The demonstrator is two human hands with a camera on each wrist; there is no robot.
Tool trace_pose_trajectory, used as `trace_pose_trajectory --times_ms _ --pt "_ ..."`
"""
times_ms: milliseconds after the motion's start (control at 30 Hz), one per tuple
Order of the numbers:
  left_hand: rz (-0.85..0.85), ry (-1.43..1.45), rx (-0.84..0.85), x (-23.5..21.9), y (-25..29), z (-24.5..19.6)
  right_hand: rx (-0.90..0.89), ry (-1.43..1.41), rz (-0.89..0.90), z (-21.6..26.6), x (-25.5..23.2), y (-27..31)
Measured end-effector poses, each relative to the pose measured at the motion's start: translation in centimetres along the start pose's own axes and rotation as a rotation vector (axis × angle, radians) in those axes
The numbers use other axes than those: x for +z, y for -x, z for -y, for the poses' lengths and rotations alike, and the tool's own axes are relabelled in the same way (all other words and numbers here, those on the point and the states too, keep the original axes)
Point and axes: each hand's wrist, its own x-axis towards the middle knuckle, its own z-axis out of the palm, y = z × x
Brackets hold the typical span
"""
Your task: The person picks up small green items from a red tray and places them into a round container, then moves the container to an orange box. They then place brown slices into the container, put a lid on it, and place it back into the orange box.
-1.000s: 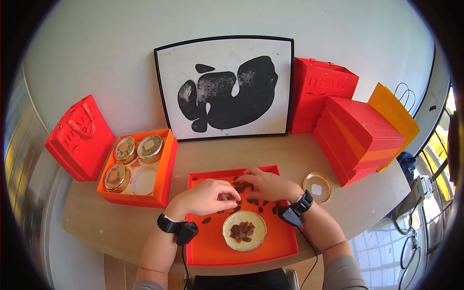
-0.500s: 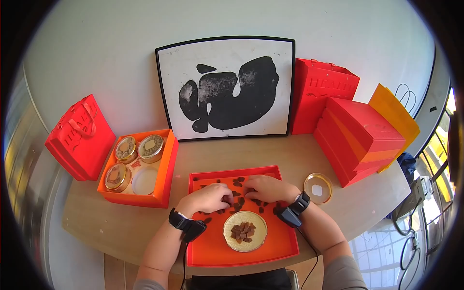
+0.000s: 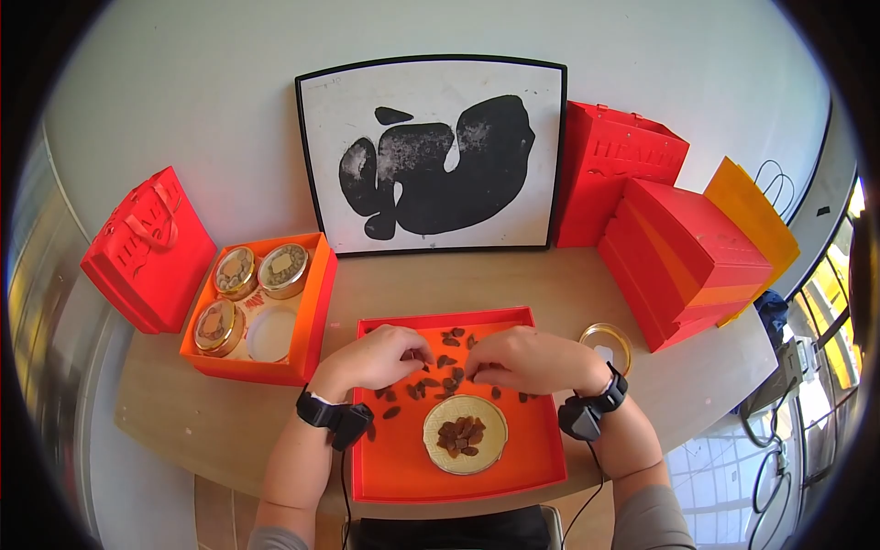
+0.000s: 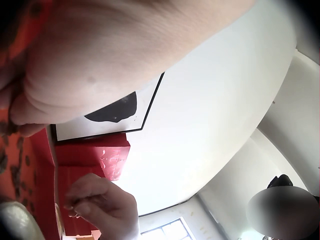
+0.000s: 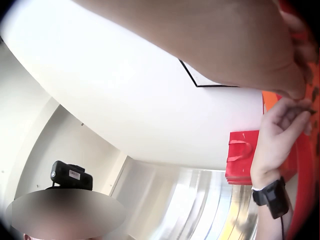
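Observation:
Many small dark brown dried pieces (image 3: 446, 360) lie scattered over the back half of a shallow red-orange tray (image 3: 513, 458). Nearer its front, a round pale gold dish (image 3: 495, 431) bears a heap of amber-brown pieces (image 3: 461, 434). My left hand (image 3: 380, 356) is low over the tray's left side, thumb and fingertips pinching a dark brown dried piece (image 4: 6, 128). Opposite it, my right hand (image 3: 527, 360) hovers over the tray's right side, fingers bent towards the thumb. Whether a piece is between those fingertips I cannot tell.
An orange box (image 3: 316, 302) at left holds lidded round jars (image 3: 282, 268) and a white ring-shaped insert. Red paper bags (image 3: 151, 247), a red box (image 3: 683, 252) and a framed black-and-white picture (image 3: 435, 165) stand behind. A gold-rimmed clear lid (image 3: 623, 348) lies right of the tray.
Over the last half second both hands have drawn apart, the left slightly back to the left and the right towards the right. The dish has stayed in its place on the tray.

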Motion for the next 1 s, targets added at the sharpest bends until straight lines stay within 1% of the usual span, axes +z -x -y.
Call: trace_pose_trajectory --times_ms 67,100,167,200,267,300,367,400,467,500,567,600,667,700,767,800,867,900,933,967,1000 --pt "-0.017 0.031 0.045 -0.5 0.5 -0.8 -0.06 -0.051 0.123 1.1 0.3 0.6" --pt "-0.013 0.034 0.044 -0.7 0.7 -1.2 -0.058 -0.056 0.125 1.5 0.5 0.7" --pt "-0.009 0.057 0.01 -0.8 1.0 -1.9 -0.079 0.018 0.275 1.8 1.0 0.8" --pt "-0.002 0.06 0.008 -0.6 1.0 -1.8 -0.077 0.011 0.277 1.7 1.4 0.9" --pt "-0.045 0.014 0.149 -0.5 1.2 -1.6 -0.095 0.05 0.304 1.3 1.9 0.9" --pt "-0.044 0.015 0.148 -0.5 1.2 -1.8 -0.094 0.048 0.305 1.5 1.7 0.9" --pt "0.001 0.07 0.115 -0.7 1.6 -2.9 0.053 0.04 0.3 1.9 1.0 0.8" --pt "0.001 0.071 0.115 -0.9 1.8 -3.6 0.053 0.04 0.301 1.8 0.5 0.5" --pt "0.064 0.107 0.122 -1.0 2.1 -4.7 0.16 0.034 0.211 1.6 -0.4 0.0" --pt "0.065 0.106 0.123 -0.8 2.1 -4.9 0.161 0.034 0.209 1.0 -0.3 -0.2" --pt "0.111 0.149 0.213 -0.3 2.3 -5.1 0.207 0.09 0.163 -1.6 0.6 -0.9" --pt "0.111 0.147 0.214 -0.3 2.2 -5.4 0.206 0.09 0.161 -2.8 1.2 -1.3" --pt "0.143 0.134 0.152 -0.3 2.2 -5.7 0.071 0.106 0.116 -4.5 2.5 -1.7" --pt "0.144 0.136 0.151 -0.2 2.0 -5.4 0.073 0.104 0.118 -4.6 2.8 -1.8" --pt "0.083 0.09 0.124 0.2 1.5 -3.8 0.064 0.026 0.12 -4.4 3.7 -2.3" --pt "0.084 0.09 0.124 0.4 1.3 -3.2 0.065 0.026 0.12 -4.5 4.0 -2.5" --pt "0.054 -0.041 0.07 0.9 0.7 -1.9 0.049 -0.011 0.11 -4.8 4.5 -2.9" --pt "0.08 -0.066 0.024 1.3 0.2 -0.8 0.049 -0.011 0.108 -5.4 4.9 -3.1" --pt "0.08 -0.067 0.026 1.8 -0.1 0.4 0.023 0.034 0.081 -6.0 5.2 -3.2" --pt "0.094 -0.129 0.021 2.4 -0.3 1.5 -0.004 0.08 0.054 -6.4 5.5 -3.2" --pt "0.106 -0.192 0.016 2.4 -0.4 1.7 -0.004 0.081 0.053 -6.3 5.3 -3.3"
